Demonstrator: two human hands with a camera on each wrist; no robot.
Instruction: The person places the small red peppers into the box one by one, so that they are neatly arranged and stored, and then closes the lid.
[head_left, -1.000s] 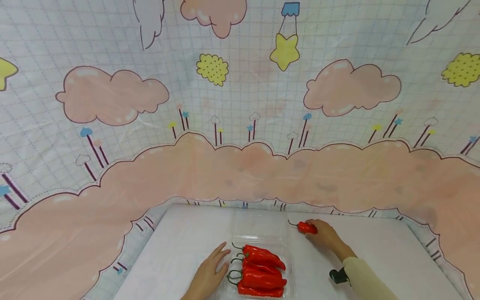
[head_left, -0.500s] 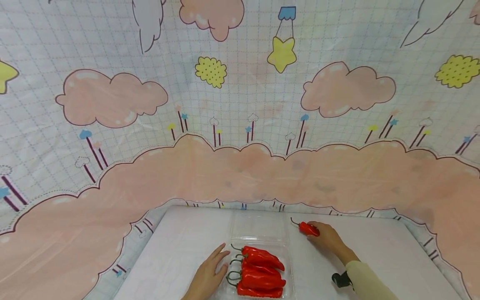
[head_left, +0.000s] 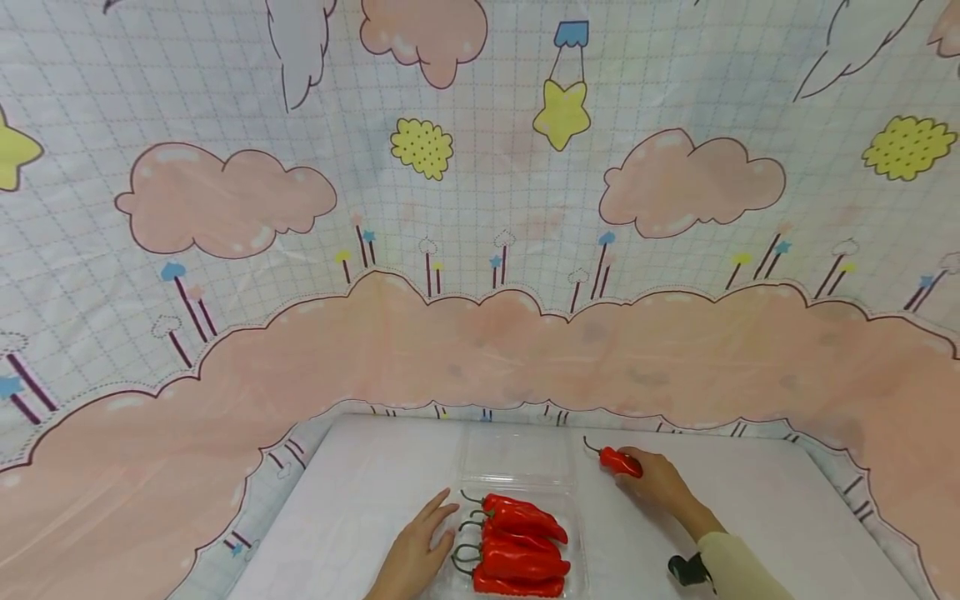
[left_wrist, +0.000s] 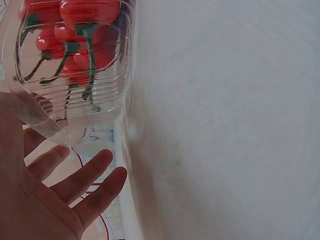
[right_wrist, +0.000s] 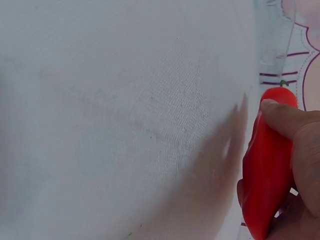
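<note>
My right hand grips a single red pepper, whose curved green stem points away to the upper left. In the right wrist view the thumb presses along the side of that pepper. Several more red peppers lie in a row inside a clear plastic clamshell box, their stems towards the left. Beside the box's left edge is my left hand, its fingers spread and holding nothing. The left wrist view has these fingers close to the ribbed box wall; whether they touch it is unclear.
The box's transparent lid lies folded back on the far side. A white tabletop spreads around it. Behind the table hangs a cloth printed with pink clouds. A dark wrist camera sticks out by the right sleeve.
My right hand has shifted slightly right and nearer to me with the pepper in its grip. The left hand and the box stay in place, while the head view tilts a little.
</note>
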